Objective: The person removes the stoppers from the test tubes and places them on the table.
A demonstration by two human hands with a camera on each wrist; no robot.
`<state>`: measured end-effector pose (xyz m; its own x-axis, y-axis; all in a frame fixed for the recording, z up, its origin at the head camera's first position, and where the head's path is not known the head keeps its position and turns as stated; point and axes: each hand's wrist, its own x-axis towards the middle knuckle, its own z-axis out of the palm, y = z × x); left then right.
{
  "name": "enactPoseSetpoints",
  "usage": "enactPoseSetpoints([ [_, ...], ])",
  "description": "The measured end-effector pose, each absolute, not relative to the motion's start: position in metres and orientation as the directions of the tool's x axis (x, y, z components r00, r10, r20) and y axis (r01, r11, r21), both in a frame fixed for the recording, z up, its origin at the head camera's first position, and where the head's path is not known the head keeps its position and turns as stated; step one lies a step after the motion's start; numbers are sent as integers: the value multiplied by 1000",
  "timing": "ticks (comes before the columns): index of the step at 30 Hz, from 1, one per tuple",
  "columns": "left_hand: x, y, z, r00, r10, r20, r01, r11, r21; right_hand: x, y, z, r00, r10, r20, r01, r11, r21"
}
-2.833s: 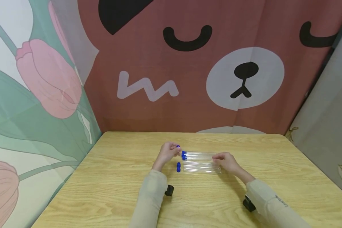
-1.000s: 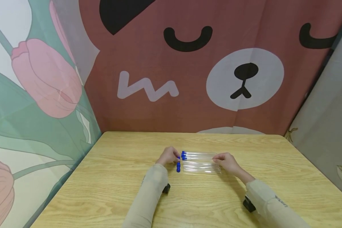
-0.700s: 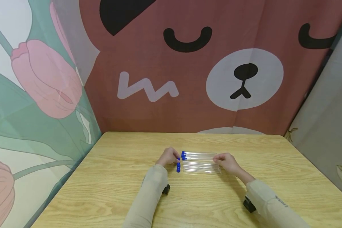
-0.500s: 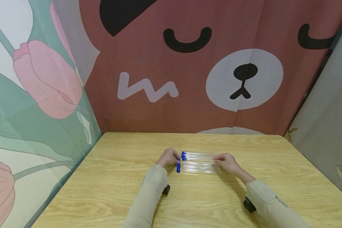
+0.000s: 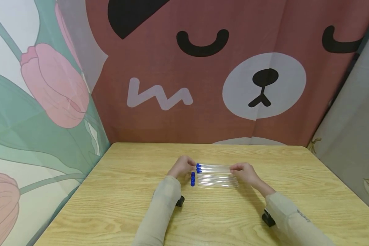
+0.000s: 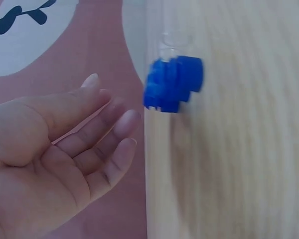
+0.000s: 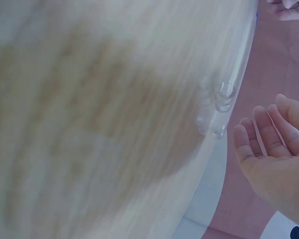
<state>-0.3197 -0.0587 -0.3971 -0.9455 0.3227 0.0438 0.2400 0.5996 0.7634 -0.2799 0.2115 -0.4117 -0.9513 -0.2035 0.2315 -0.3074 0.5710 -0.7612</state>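
Note:
Several clear tubes with blue caps (image 5: pixel 198 168) lie side by side on the table, and uncapped clear tubes (image 5: pixel 216 180) lie just nearer. Three loose blue caps (image 5: pixel 192 179) stand in a short column left of the uncapped tubes. My left hand (image 5: pixel 182 166) is over the table beside the blue capped ends, its fingers loosely bent and holding nothing in the left wrist view. Blue caps (image 6: pixel 172 83) show beyond its fingertips there. At the tubes' right ends is my right hand (image 5: pixel 244 173); the right wrist view shows its fingers relaxed, apart from the tube ends (image 7: pixel 222 102).
The wooden table (image 5: pixel 126 212) reaches back to a curtain (image 5: pixel 160 126) printed with a bear face. A flowered curtain (image 5: pixel 49 143) hangs at the left. A black wrist camera (image 5: pixel 180 201) sits at the left cuff and another (image 5: pixel 268 218) at the right.
The left hand brought a blue cap down to the column of loose caps, let it go and moved back up from it. The right hand has lifted slightly.

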Motion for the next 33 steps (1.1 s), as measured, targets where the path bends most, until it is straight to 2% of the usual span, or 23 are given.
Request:
enactPoseSetpoints([
  [9,-324,-56,-385,-947,318,47,226,556,800,-292,211,-403,-935,-207,288,-354,596,-721],
  [18,-326,-52,-379,-945,321,58,236,550,801,-297,212,-405,-932,-223,285,-362,615,-701],
  [33,-331,-51,-399,-965,263,18,151,493,857,-306,214,-416,-886,-374,275,-464,690,-556],
])
